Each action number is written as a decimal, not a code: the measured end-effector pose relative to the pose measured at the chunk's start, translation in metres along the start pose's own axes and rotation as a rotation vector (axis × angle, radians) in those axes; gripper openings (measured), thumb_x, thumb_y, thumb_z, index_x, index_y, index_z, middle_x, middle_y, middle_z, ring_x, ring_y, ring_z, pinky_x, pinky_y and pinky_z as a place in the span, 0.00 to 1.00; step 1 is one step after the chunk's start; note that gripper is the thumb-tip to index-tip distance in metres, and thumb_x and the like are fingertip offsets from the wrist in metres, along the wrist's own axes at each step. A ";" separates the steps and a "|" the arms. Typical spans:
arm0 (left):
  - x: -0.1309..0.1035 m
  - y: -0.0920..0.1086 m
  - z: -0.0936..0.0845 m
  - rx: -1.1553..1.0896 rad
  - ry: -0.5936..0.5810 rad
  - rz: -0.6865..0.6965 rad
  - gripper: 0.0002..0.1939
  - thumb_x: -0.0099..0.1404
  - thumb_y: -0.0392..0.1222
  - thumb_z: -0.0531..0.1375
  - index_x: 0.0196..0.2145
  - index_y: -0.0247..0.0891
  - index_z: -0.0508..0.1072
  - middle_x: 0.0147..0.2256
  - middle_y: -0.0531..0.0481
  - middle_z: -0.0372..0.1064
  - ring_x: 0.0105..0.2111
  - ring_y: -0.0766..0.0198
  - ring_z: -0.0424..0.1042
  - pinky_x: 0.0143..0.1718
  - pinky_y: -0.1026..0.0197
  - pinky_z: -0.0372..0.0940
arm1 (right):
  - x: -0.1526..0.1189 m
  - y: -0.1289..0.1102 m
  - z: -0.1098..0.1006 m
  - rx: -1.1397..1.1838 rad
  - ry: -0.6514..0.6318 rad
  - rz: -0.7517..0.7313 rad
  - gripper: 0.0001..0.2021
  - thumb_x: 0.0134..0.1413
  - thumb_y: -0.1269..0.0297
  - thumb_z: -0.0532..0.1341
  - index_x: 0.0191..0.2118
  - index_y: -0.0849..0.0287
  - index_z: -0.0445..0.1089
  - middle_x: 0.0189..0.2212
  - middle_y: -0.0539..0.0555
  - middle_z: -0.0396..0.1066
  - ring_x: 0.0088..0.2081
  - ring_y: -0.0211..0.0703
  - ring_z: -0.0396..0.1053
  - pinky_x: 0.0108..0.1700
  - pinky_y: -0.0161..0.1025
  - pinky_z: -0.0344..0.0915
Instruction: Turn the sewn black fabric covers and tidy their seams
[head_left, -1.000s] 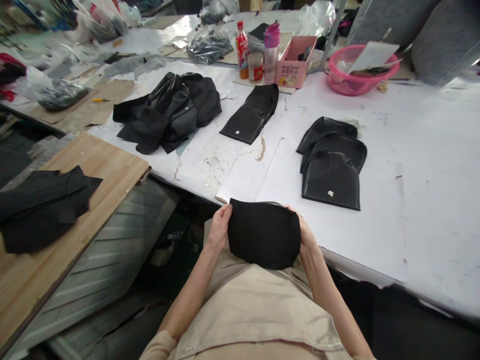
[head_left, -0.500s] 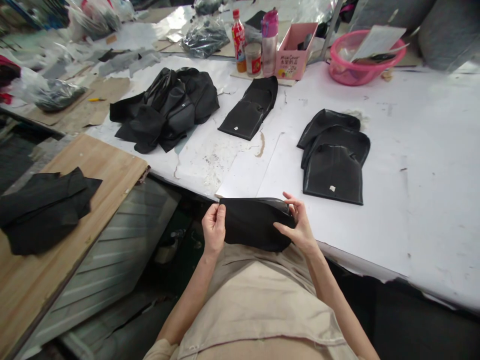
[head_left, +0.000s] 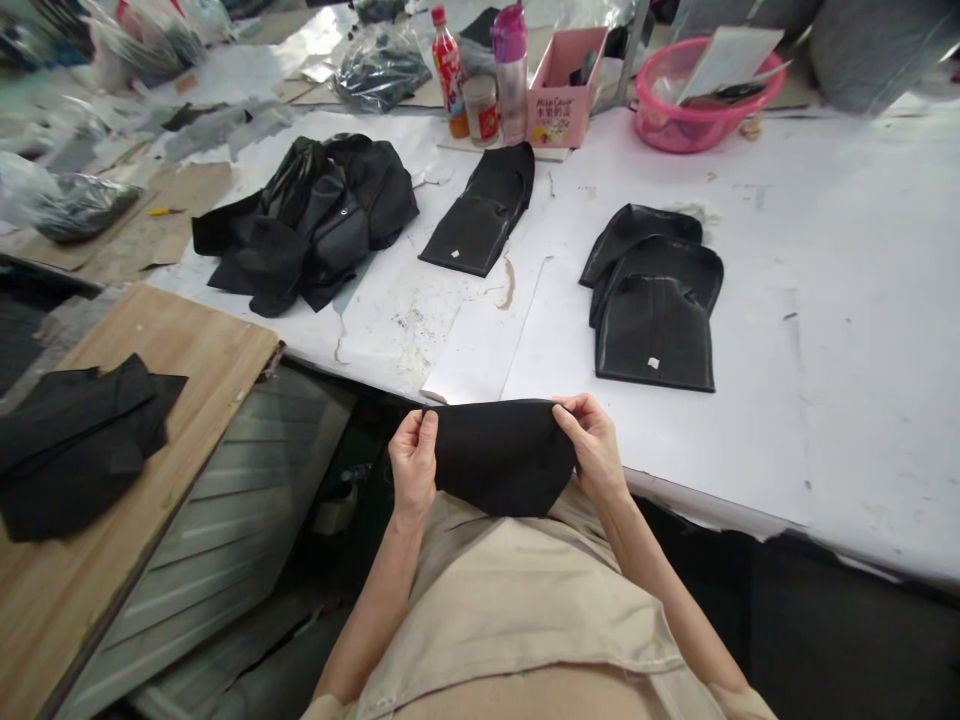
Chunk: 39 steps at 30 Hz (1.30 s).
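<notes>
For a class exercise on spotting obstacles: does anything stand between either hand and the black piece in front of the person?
Nothing visible does: the left hand and right hand already grip the black piece near its upper corners. The overlapping black pieces lie beyond it, to the right, on the white table.

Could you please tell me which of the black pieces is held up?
The black piece between the left hand and right hand; the others lie on the white table and wooden board.
</notes>
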<state>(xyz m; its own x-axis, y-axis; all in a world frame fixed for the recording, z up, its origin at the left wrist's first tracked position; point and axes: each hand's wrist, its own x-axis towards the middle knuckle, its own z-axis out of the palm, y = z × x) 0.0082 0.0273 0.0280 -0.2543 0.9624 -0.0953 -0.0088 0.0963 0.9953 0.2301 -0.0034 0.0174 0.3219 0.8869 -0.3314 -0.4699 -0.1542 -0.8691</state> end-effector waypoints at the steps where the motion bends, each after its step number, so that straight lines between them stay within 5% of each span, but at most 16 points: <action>1: 0.000 0.000 0.000 -0.022 -0.001 -0.005 0.20 0.61 0.53 0.65 0.25 0.37 0.63 0.23 0.57 0.56 0.23 0.72 0.55 0.26 0.69 0.55 | -0.001 -0.001 0.001 0.024 -0.002 0.010 0.14 0.47 0.58 0.71 0.29 0.56 0.65 0.38 0.49 0.74 0.35 0.39 0.68 0.38 0.35 0.63; 14: -0.003 -0.006 -0.005 -0.049 0.011 -0.038 0.21 0.62 0.54 0.63 0.24 0.37 0.64 0.22 0.57 0.57 0.22 0.72 0.55 0.23 0.68 0.51 | -0.003 0.007 0.007 0.025 0.006 -0.092 0.13 0.51 0.60 0.69 0.30 0.56 0.63 0.37 0.50 0.73 0.37 0.39 0.69 0.43 0.37 0.63; 26: -0.003 -0.017 -0.011 0.007 0.038 -0.047 0.21 0.65 0.54 0.61 0.24 0.37 0.63 0.23 0.57 0.58 0.23 0.71 0.57 0.27 0.68 0.58 | -0.005 0.002 0.013 -0.067 0.009 -0.208 0.12 0.53 0.62 0.68 0.26 0.56 0.65 0.33 0.51 0.72 0.38 0.42 0.70 0.44 0.40 0.64; 31: 0.007 -0.029 -0.022 0.184 0.006 -0.028 0.15 0.65 0.53 0.60 0.37 0.36 0.72 0.32 0.50 0.70 0.31 0.66 0.69 0.35 0.65 0.65 | -0.009 -0.008 0.013 -0.135 -0.067 -0.250 0.11 0.54 0.63 0.67 0.27 0.56 0.66 0.32 0.51 0.73 0.38 0.42 0.71 0.44 0.41 0.65; 34: 0.009 -0.021 -0.023 0.474 -0.037 0.132 0.16 0.68 0.51 0.57 0.44 0.36 0.73 0.37 0.45 0.73 0.36 0.61 0.73 0.40 0.60 0.67 | -0.011 -0.015 0.013 -0.187 -0.148 -0.270 0.10 0.55 0.64 0.66 0.27 0.56 0.65 0.33 0.51 0.73 0.38 0.42 0.71 0.44 0.41 0.65; 39: 0.004 0.019 0.005 0.812 -0.227 0.719 0.18 0.68 0.52 0.57 0.48 0.37 0.73 0.49 0.38 0.71 0.54 0.50 0.68 0.56 0.48 0.59 | -0.014 -0.016 0.025 -0.273 -0.296 -0.301 0.10 0.56 0.66 0.66 0.28 0.56 0.65 0.33 0.51 0.73 0.37 0.41 0.71 0.44 0.41 0.66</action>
<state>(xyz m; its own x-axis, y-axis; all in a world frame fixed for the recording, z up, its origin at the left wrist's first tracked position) 0.0123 0.0342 0.0463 0.2384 0.8772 0.4168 0.7278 -0.4455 0.5214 0.2129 -0.0028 0.0450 0.1441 0.9890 0.0330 -0.1467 0.0543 -0.9877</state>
